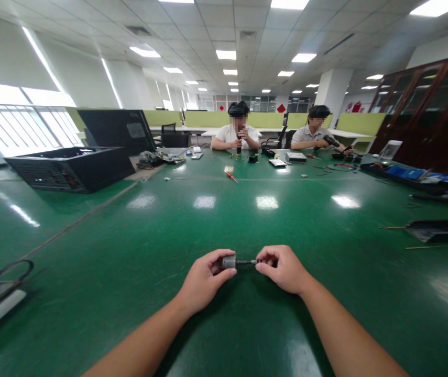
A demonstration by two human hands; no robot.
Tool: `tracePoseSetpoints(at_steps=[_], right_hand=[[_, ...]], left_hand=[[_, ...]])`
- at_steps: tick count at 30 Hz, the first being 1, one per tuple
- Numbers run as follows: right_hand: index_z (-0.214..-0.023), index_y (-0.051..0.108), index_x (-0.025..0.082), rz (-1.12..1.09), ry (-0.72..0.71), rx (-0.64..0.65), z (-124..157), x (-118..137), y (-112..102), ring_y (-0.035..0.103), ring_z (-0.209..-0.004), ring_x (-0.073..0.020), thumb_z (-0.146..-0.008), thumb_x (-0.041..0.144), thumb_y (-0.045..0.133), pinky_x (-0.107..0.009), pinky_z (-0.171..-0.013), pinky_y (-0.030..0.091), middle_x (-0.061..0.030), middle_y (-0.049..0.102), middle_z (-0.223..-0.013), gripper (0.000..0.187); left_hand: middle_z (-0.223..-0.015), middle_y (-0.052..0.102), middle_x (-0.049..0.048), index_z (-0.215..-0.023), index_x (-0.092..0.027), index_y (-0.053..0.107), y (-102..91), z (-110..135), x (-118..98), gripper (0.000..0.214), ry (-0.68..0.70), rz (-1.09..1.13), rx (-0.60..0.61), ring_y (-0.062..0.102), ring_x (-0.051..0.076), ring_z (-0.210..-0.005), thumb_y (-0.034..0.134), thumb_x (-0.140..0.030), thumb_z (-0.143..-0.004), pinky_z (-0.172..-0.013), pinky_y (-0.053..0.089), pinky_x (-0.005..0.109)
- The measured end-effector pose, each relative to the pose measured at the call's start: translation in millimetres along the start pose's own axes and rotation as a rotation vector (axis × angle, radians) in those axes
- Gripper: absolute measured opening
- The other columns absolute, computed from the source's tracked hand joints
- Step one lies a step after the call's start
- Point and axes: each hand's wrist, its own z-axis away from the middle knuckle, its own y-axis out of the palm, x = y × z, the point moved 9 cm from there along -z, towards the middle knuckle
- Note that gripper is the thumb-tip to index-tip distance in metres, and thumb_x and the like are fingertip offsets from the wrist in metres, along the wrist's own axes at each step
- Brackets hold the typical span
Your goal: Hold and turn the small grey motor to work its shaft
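Observation:
Just above the green tabletop in front of me is a short grey metal cylinder point(229, 262) with a thin dark shaft point(245, 262) pointing right, much like a small motor. My left hand point(204, 280) is closed around the cylinder, thumb in front and fingers behind. At the shaft's far end, the thumb and fingertips of my right hand point(284, 268) are pinched together. Whatever sits at that end is partly hidden by those fingers. Cylinder and shaft lie level between the two hands.
Across the green table point(168, 220) lies an orange screwdriver point(231, 177). An open black computer case point(78, 167) stands at the left. Two people point(233, 137) work at the far side. A dark tray with blue items point(408, 174) and a black dustpan-like piece point(439, 229) are at right.

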Motion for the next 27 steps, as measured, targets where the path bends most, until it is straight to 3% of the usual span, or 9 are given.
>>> tracePoseSetpoints(at_steps=[27], right_hand=[[-0.077, 0.070, 0.015, -0.023, 0.017, -0.007, 1.4, -2.2, -3.7, 0.049, -0.051, -0.0108, -0.074, 0.019, 0.064, -0.022, -0.051, 0.038, 0.0016, 0.057, -0.057, 0.008]], left_hand=[[-0.106, 0.068, 0.0084, -0.111, -0.016, 0.064, -1.5, -0.1, 1.5, 0.040, -0.007, -0.001, -0.009, 0.065, 0.023, -0.097, 0.072, -0.030, -0.074, -0.094, 0.051, 0.038]])
